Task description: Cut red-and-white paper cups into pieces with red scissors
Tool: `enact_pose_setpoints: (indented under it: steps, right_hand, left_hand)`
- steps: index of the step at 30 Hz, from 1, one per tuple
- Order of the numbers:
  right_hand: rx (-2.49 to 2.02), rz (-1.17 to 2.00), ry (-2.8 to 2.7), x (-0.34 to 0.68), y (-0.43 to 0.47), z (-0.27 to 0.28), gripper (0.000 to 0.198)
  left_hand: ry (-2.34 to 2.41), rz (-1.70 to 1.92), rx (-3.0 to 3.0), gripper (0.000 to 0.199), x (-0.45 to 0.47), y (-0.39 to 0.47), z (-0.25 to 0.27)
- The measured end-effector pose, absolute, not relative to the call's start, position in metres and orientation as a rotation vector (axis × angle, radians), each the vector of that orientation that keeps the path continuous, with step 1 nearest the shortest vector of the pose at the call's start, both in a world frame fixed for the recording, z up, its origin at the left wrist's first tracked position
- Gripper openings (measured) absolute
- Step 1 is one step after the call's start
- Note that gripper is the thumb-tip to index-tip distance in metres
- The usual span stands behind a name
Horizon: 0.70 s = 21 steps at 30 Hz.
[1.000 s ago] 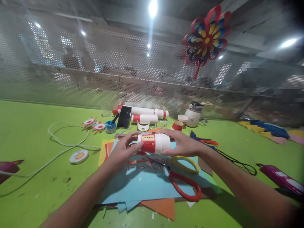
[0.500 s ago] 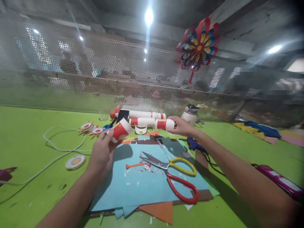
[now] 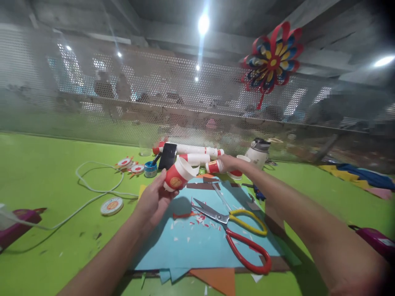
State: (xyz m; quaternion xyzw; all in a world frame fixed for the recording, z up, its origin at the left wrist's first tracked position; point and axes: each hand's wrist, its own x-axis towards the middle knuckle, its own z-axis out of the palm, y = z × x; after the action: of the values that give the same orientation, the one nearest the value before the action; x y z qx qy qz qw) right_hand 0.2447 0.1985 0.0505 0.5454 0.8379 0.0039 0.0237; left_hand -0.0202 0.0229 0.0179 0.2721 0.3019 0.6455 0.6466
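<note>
My left hand [image 3: 159,200] is wrapped round a red and white paper cup [image 3: 179,174]; the cup is tilted, its mouth towards the upper right, and a white piece sticks out at its rim. Farther back, my right hand [image 3: 230,163] grips the right end of a second red and white paper cup [image 3: 212,166] that lies on its side. Another cup [image 3: 236,174] stands partly behind my right wrist. Large scissors [image 3: 226,220] with one yellow and one red handle lie half open on light blue sheets [image 3: 182,250], among small red and white scraps.
Behind the cups lie a long white and red tube [image 3: 191,149] and a black phone [image 3: 168,155]. A blue paint jar [image 3: 150,168], a ribbon spool [image 3: 111,206] and a white cable [image 3: 89,195] are at left. At right are a jug [image 3: 257,153] and a glue gun [image 3: 258,193].
My left hand has turned the cup, so its round emblem faces me. The right hand's cup has come away from the white roll beside it, slightly nearer. The view has swung left.
</note>
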Motion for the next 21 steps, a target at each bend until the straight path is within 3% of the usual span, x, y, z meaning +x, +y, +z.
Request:
enact_pose_setpoints:
  steps: [7, 17, 21]
  right_hand:
    - [1.708, 0.166, 2.838, 0.233, 0.136, 0.072, 0.033]
    - [1.401, -0.189, 2.777, 0.282, -0.043, 0.044, 0.026]
    - [1.441, -0.248, 2.716, 0.291, -0.046, 0.02, 0.058]
  left_hand:
    - [0.654, 1.439, 0.838, 0.033, -0.021, 0.016, 0.019]
    - [0.792, 1.489, 1.146, 0.052, -0.013, 0.013, 0.011]
    - [0.84, 1.512, 1.253, 0.052, -0.013, 0.014, 0.008]
